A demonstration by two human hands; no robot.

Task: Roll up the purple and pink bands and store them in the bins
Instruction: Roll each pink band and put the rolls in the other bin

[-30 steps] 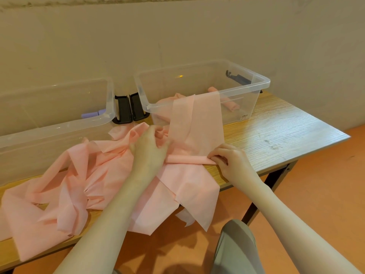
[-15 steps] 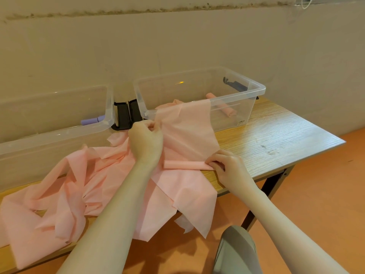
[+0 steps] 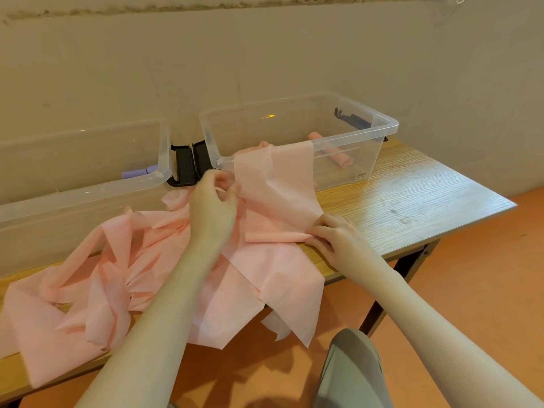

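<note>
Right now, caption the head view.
Both hands rolling a pink band draped from the right bin.

Pink band point(image 3: 276, 184): thin matt cloth-like sheet, slightly see-through, soft creases, faint fibrous texture. Pile of pink bands point(image 3: 112, 260): same matt fabric, crumpled. Right bin point(image 3: 297, 136): clear glossy plastic, smooth, small paper label on the front wall. Left bin point(image 3: 88, 189): clear plastic, cloudier look, smooth rim. Latches point(image 3: 187, 166) between the bins: black plastic, dull sheen. Table point(image 3: 412, 198): light wood-grain top, smooth with soft shine, a few scuff marks; dark metal legs. Wall point(image 3: 265, 48): matt beige, rough patchy strip at top. Floor point(image 3: 485, 275): orange, smooth, matt.
</note>
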